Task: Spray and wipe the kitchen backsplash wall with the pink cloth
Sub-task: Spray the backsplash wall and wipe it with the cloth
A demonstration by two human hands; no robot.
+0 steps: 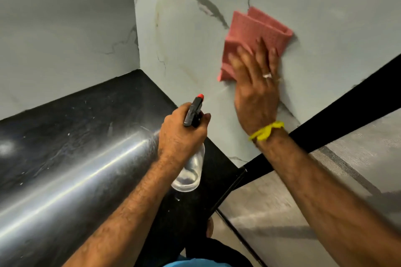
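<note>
L hand (181, 131) clenches spray bottle (191, 154); R hand (257, 84) flat, pressing pink cloth (251, 34) on backsplash (184, 50). Risk: spray toward 1 o'clock wets R hand, misses wall.

Arms: both were bare from the wrist up to the frame edge, with no sleeve showing, and carried dark hair along the forearms.
Left hand (181, 130): it wore nothing, no ring and no band at the wrist.
Right hand (256, 84): one finger carried a pale, silver-looking ring (267, 75).
Right wrist: a bright yellow thread band (266, 131) was tied round it, knotted, with short loose ends sticking out.
Clothing: a small patch of bright blue cloth (195, 263) showed at the bottom edge, with dark fabric just above it; which garment each belonged to could not be told.
</note>
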